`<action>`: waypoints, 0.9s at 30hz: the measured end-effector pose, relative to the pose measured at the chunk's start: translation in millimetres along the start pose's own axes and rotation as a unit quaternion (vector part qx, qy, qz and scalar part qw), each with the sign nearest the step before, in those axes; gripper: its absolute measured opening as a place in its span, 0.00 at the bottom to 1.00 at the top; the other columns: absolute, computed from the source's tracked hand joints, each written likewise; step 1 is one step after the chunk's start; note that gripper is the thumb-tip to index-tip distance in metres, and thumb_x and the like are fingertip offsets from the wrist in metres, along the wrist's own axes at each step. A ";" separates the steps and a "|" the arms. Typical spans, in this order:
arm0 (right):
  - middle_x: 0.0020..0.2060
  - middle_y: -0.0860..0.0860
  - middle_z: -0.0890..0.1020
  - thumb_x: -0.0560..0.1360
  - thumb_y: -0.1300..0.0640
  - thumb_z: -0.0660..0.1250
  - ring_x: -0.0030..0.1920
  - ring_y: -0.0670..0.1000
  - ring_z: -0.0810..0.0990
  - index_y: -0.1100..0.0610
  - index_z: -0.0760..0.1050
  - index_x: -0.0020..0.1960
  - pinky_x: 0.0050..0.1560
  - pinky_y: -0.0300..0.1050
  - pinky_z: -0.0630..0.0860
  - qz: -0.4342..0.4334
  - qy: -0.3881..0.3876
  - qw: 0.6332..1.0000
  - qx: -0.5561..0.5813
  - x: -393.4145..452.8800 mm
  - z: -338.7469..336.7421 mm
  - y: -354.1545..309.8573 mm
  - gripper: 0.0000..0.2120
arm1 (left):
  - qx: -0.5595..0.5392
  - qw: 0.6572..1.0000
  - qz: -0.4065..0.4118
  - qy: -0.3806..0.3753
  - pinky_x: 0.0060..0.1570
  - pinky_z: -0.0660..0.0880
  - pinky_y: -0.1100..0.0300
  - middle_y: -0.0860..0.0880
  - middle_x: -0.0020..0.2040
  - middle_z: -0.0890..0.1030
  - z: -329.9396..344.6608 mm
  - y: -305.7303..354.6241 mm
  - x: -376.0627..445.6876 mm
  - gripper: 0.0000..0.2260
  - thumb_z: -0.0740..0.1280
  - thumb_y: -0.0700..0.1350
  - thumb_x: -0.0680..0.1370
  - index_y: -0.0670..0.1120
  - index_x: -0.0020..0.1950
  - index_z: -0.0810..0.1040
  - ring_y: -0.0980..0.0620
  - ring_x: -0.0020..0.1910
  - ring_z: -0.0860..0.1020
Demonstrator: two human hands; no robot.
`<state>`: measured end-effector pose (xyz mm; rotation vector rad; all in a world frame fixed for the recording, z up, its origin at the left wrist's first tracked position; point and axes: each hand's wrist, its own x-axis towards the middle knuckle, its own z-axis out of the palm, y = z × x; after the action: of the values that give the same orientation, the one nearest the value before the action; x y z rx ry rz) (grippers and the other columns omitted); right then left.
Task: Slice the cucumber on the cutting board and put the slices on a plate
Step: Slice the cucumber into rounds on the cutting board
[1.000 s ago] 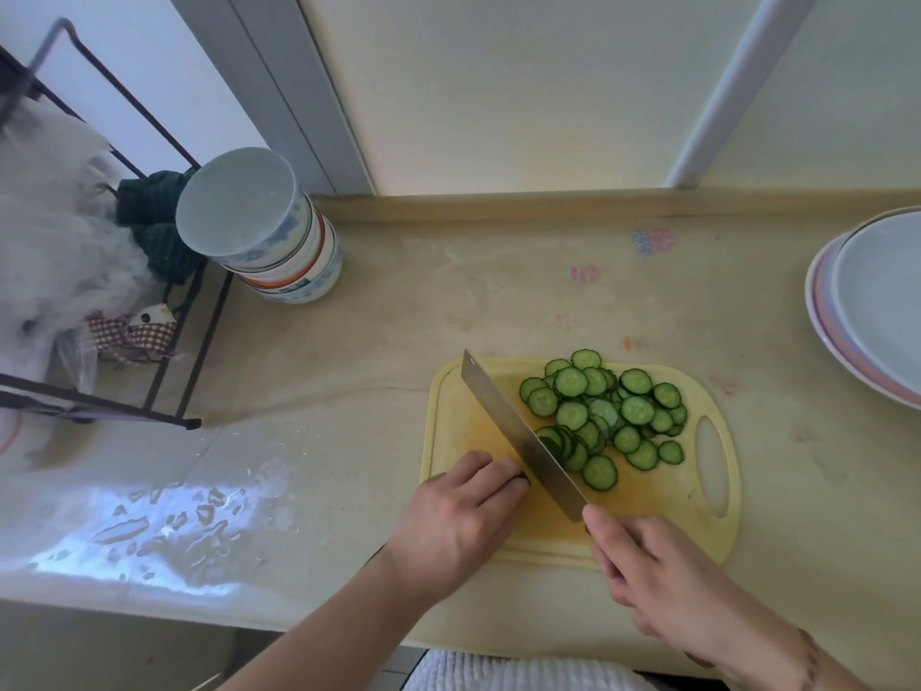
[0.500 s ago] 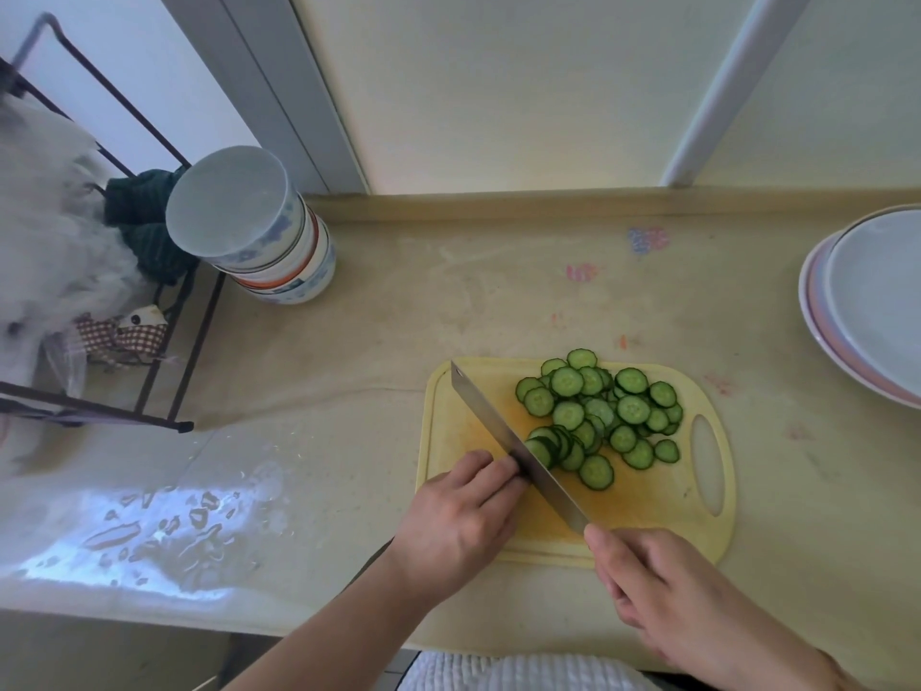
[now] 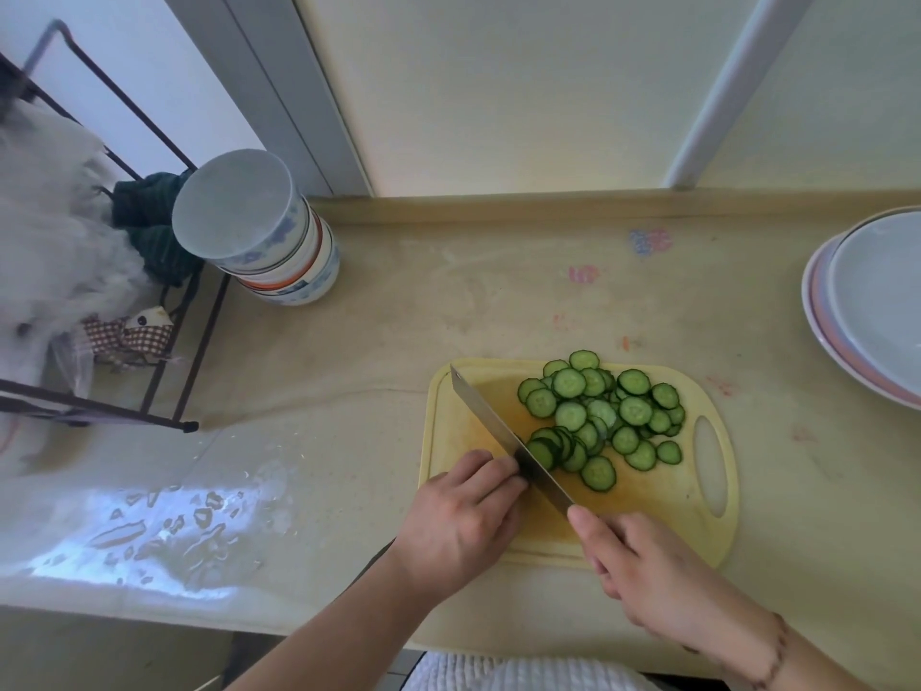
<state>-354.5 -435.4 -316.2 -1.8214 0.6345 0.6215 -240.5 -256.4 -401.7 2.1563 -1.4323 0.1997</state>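
Since earlier frames, knife (image 3: 508, 443) edged toward left hand (image 3: 461, 521). Head view: left grip curled over cucumber stub, mostly hidden; right hand (image 3: 648, 576) grips handle. Slices (image 3: 598, 416) piled on cutting board (image 3: 638, 521); plate (image 3: 877, 301) well apart on table. Risk: fingertips (image 3: 513, 473) touching blade, stub slips, nick.
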 end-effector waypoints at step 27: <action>0.19 0.46 0.64 0.74 0.34 0.49 0.18 0.43 0.61 0.56 0.65 0.33 0.22 0.31 0.59 -0.008 0.000 1.000 -0.028 7.0 3.3 -4.6 0.26 | -0.007 1.000 -0.007 0.014 0.35 0.79 0.54 0.48 0.51 0.83 1.4 0.4 0.7 0.04 0.70 0.39 0.78 0.43 0.50 0.85 0.46 0.47 0.81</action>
<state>-346.7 -431.8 -318.9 -1.8764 0.6075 0.6350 -240.8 -257.8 -402.5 2.1443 -1.3989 0.2129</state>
